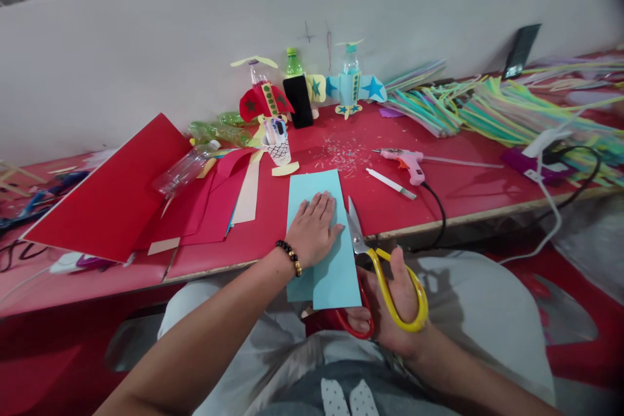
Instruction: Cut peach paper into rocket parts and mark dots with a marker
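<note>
My left hand (316, 226) lies flat with fingers stretched out on a folded sheet of light blue paper (336, 276). The paper rests partly on the red table and hangs over its front edge towards my lap. A pair of scissors (359, 240) with one yellow and one red handle loop is in my right hand (390, 302), thumb through the yellow loop and fingers in the red one. The blades stand apart at the paper's right edge. The lower blade is partly hidden by the paper.
A pink glue gun (409, 164) and a white pen-like tool (390, 183) lie to the right. Bottle airplanes (351, 81), a black phone (298, 101) and a pen cup (277, 146) stand behind. Red card (117, 188) is at left; pipe-like strips (492, 110) are at right.
</note>
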`<state>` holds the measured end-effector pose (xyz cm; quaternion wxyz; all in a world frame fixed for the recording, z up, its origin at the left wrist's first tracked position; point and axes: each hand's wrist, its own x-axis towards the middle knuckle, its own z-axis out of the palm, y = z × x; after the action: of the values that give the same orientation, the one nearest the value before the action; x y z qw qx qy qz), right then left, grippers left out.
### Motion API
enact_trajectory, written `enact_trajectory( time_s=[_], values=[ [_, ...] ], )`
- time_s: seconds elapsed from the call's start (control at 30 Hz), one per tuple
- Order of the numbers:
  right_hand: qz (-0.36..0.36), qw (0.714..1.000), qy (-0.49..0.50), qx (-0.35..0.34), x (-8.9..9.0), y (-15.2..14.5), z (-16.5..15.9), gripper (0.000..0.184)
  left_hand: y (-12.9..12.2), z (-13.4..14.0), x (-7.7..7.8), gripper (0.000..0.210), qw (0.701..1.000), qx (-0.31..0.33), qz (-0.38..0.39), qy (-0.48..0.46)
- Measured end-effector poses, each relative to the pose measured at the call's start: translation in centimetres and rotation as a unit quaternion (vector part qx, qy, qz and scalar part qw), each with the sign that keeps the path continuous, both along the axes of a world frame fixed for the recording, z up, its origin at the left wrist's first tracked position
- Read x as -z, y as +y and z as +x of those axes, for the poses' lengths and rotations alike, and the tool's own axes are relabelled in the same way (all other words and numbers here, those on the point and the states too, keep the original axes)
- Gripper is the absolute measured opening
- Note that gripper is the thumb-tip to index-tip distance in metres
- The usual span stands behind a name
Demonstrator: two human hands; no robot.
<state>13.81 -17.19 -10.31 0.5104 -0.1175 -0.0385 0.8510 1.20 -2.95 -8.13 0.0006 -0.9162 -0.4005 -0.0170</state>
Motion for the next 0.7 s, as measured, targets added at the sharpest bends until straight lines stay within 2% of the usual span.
enact_trajectory(
  time_s=[0.17, 0.47, 0.6, 0.7],
  values=[
    [-0.014, 1.000, -0.001, 0.004, 0.0, -0.4, -0.1, 0.082, -0.1, -0.3, 0.0, 0.061, 1.000, 0.014, 0.005, -0.007],
    [-0.012, 1.000, -0.002, 0.004, -0.2, 1.6, 0.0, 0.079, -0.1, -0.5, -0.2, 0.060, 1.000, 0.016, -0.002, -0.006],
    [-0.014, 1.000, -0.012, 0.002, -0.3, 1.4, -0.2, 0.079, 1.5, 0.0, -1.0, 0.054, 0.999, 0.029, -0.020, -0.018],
    [-0.008, 1.000, -0.016, 0.005, -0.4, 1.4, -0.4, 0.078, 3.3, 0.9, -1.1, 0.051, 0.999, -0.004, -0.002, -0.036]
  ],
)
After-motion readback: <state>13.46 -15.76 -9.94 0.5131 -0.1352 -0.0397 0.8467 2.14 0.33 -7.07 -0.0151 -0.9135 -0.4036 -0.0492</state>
